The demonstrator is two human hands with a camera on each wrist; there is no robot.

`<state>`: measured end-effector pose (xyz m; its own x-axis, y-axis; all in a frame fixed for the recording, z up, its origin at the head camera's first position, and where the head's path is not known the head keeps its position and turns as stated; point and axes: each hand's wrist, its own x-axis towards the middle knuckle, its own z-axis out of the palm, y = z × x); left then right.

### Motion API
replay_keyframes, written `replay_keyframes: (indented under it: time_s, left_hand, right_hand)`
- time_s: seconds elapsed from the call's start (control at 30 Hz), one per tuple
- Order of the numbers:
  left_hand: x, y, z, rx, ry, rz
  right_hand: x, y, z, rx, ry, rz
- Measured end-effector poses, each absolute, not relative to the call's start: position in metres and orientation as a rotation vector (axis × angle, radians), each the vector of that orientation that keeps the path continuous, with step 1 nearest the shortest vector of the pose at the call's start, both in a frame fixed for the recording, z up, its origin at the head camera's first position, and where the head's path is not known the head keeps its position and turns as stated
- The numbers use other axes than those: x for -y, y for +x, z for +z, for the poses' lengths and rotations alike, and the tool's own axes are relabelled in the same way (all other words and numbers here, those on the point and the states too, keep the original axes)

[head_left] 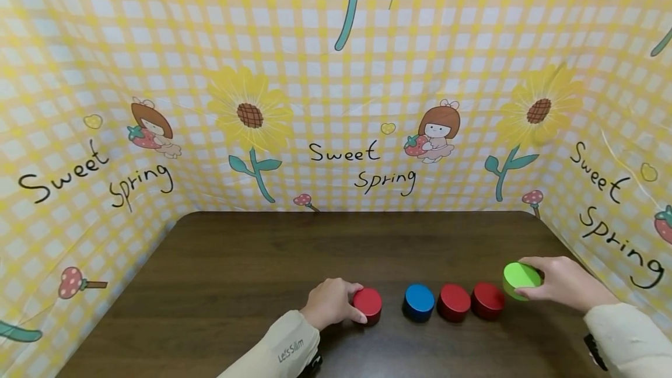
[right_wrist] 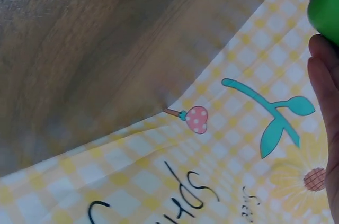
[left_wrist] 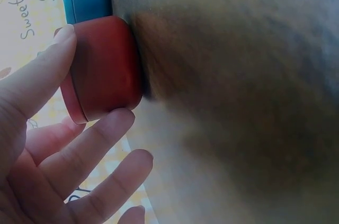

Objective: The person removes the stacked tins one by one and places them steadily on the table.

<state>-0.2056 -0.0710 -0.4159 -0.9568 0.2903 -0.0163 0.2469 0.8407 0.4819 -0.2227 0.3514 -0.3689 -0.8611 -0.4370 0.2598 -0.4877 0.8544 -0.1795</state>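
Note:
A round red tin (head_left: 367,306) stands at the left end of a row on the dark table, and my left hand (head_left: 332,303) grips its sides between thumb and fingers. In the left wrist view, the thumb lies by the lid seam of this red tin (left_wrist: 106,70) while other fingers spread beneath. My right hand (head_left: 559,282) holds a light green tin (head_left: 521,276) at the row's right end, raised off the table. Only part of that green tin (right_wrist: 327,9) shows in the right wrist view. Between the hands stand a blue tin (head_left: 419,301) and two more red tins, one in the middle (head_left: 454,301) and one at right (head_left: 487,299).
The brown wooden table (head_left: 294,249) has rounded back corners. A yellow checked cloth (head_left: 336,92) printed with sunflowers and lettering hangs round its back and both sides. A gap separates the gripped red tin from the blue one.

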Motion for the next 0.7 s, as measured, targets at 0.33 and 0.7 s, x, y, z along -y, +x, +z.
replay_keyframes:
  time_s: [0.33, 0.7]
  left_hand:
    - [0.069, -0.202, -0.421, -2.922, 0.422, 0.756]
    - [0.072, -0.205, -0.420, -2.934, 0.444, 0.745]
  right_hand:
    - [-0.366, -0.210, -0.391, 2.842, 0.569, 0.430]
    - [-0.369, -0.220, -0.403, 2.945, 0.542, 0.550]
